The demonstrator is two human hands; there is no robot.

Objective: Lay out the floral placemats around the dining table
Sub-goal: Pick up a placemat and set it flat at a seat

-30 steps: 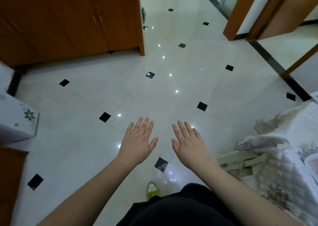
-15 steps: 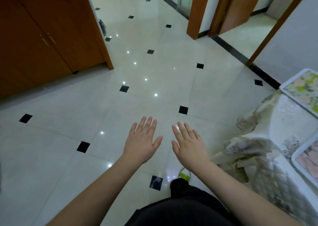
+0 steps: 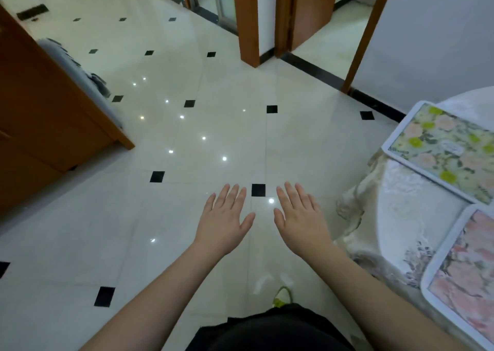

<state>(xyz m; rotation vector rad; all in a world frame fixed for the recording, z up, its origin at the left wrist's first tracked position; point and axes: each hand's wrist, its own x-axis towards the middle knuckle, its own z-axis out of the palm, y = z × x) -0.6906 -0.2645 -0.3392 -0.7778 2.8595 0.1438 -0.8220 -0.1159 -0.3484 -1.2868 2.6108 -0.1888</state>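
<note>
The left hand is held out flat over the floor. Its fingers are straight and a little spread, and it holds nothing. Just beside it is the right hand, flat too, palm down, with nothing in it. Both arms reach straight ahead, side by side.

The placemats are off to the right, on the surface with the white lacy cloth. The green flower placemat lies farther away, near the wall. Its long side runs at a slant, from up on the left to down on the right. The pink flower placemat lies closer to the person, and part of it runs off the edge of the view. The two mats sit near each other with a small gap of cloth between them.

The right hand is the nearer one to the mats. I think the person must turn right to reach them.
</note>
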